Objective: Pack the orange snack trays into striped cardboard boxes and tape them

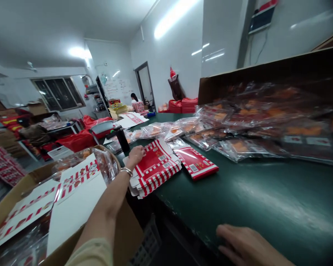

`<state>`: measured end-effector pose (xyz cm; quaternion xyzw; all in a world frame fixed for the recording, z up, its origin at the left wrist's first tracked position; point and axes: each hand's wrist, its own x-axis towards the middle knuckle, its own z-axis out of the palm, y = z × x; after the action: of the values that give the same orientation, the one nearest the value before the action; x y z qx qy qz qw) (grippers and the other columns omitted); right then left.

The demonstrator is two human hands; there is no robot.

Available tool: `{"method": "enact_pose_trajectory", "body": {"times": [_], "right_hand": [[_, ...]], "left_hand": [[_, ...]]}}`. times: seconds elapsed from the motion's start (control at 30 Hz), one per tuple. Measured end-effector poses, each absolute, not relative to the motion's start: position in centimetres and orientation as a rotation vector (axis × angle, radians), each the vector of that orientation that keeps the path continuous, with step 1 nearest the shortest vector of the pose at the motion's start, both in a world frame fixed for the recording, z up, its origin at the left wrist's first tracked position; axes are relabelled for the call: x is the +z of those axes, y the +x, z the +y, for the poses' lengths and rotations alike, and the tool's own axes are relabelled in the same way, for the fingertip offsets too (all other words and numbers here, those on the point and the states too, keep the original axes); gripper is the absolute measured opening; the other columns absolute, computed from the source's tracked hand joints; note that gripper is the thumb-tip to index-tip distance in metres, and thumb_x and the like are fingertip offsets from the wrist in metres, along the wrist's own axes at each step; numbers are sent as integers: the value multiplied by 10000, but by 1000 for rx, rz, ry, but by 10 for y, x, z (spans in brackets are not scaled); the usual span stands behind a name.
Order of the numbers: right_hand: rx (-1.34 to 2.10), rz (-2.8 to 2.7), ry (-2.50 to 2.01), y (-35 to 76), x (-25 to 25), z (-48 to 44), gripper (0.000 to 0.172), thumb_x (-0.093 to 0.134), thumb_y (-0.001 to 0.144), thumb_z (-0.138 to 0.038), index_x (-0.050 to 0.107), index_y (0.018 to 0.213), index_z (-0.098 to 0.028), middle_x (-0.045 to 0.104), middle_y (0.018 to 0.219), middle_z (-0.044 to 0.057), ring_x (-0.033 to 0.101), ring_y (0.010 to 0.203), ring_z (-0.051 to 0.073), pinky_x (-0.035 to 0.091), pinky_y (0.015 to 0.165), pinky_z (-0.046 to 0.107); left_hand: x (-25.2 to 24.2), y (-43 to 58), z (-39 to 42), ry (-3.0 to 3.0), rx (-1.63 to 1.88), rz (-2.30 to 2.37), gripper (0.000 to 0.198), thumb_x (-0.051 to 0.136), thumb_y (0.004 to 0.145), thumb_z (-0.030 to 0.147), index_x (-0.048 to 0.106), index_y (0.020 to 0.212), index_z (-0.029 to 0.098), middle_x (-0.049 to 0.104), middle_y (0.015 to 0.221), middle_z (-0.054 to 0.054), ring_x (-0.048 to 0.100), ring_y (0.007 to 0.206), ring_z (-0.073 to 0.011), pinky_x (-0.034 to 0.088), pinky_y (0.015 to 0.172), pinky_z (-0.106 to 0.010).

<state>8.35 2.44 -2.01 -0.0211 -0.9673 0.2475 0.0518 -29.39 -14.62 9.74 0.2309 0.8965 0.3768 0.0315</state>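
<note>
Red-striped flat cartons (155,168) under open left hand (135,155), near worktop (266,192) edge; open right hand (246,245) on rim. Risk: cartons sliding off under hard push, black flask (121,138) toppling if knocked.

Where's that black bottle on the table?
In the head view, the black bottle stands near the left edge of the green table, just beyond the left hand on the red-and-white boxes.

The 1 view comes from a camera worn on the person's head, and it looks forward and down along the green work table (246,184). The wide picture leans a little. The left hand (135,155) and the right hand (244,244) are close to the camera, and the far wall (166,55) stands well apart from it
</note>
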Motion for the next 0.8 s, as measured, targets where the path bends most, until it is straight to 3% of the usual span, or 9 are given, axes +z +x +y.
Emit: {"method": "enact_pose_trajectory", "body": {"times": [0.07, 0.17, 0.23, 0.4, 0.47, 0.57, 0.63, 0.73, 0.8], "right_hand": [[1016, -2787, -254, 77, 5, 32, 150, 563, 822, -351, 633, 861, -224, 729, 846, 78, 691, 714, 237, 526, 647, 345], [1462, -2314, -523, 67, 44, 39, 618, 641, 726, -574, 565, 1207, -193, 684, 1163, 169, 686, 971, 298, 558, 794, 405], [1676, -2037, -546, 69, 61, 39, 745, 689, 678, -601, 525, 1275, -186, 659, 1221, 180, 670, 1027, 311, 565, 813, 417], [2033, -2077, -511, 130, 67, 30, 377, 677, 762, -535, 689, 920, -193, 745, 835, 67, 715, 709, 239, 578, 642, 353], [2133, -2259, -450, 164, 66, 23, 334, 623, 829, -509, 699, 931, -200, 744, 846, 45, 716, 747, 226, 571, 670, 327], [2045, -2544, -329, 199, 74, 12, 303, 563, 890, -458, 686, 935, -185, 724, 892, 32, 681, 778, 190, 546, 703, 284], [1834, -2739, -294, 210, 85, 8, 304, 510, 924, -436, 661, 873, -177, 693, 834, 16, 629, 711, 150, 514, 652, 243], [1496, -2963, -365, 215, 109, 12, 342, 435, 953, -434, 635, 824, -188, 655, 736, 2, 566, 626, 130, 460, 562, 218], [1220, -3064, -495, 215, 125, 21, 336, 439, 939, -454, 654, 879, -203, 675, 753, 17, 582, 631, 153, 458, 562, 240]], "left_hand": [[111, -273, -147, 705, 1366, 2662, 292, 578, 933, 334, 592, 1162, 154, 642, 1133, -82, 651, 941, -205, 561, 801, -392], [103, -205, -135, 753, 1600, 2396, 275, 502, 954, 360, 583, 1103, 144, 689, 919, -49, 664, 719, -148, 563, 669, -301], [75, -141, -124, 803, 1682, 2194, 299, 468, 946, 413, 593, 1037, 157, 698, 841, -34, 659, 643, -129, 556, 628, -264], [0, -11, -134, 782, 1737, 1935, 323, 631, 817, 457, 647, 937, 158, 732, 844, -79, 702, 761, -209, 568, 715, -330], [-7, 14, -147, 823, 1790, 2008, 295, 658, 813, 365, 664, 1038, 174, 732, 1009, -104, 687, 940, -243, 536, 866, -374], [3, 35, -153, 1071, 1694, 1960, 528, 698, 769, 216, 576, 1283, 222, 619, 1320, -100, 559, 1218, -265, 405, 1069, -407], [14, 43, -145, 1085, 1566, 1730, 618, 745, 699, 166, 569, 1290, 208, 646, 1272, -101, 587, 1166, -276, 443, 1026, -408], [32, 40, -120, 952, 1513, 1301, 335, 754, 712, 235, 680, 1030, 156, 732, 948, -67, 670, 850, -221, 538, 815, -348], [42, 30, -102, 1006, 1523, 1087, 249, 776, 716, 312, 704, 892, 150, 732, 867, -45, 655, 791, -187, 529, 801, -313]]}}
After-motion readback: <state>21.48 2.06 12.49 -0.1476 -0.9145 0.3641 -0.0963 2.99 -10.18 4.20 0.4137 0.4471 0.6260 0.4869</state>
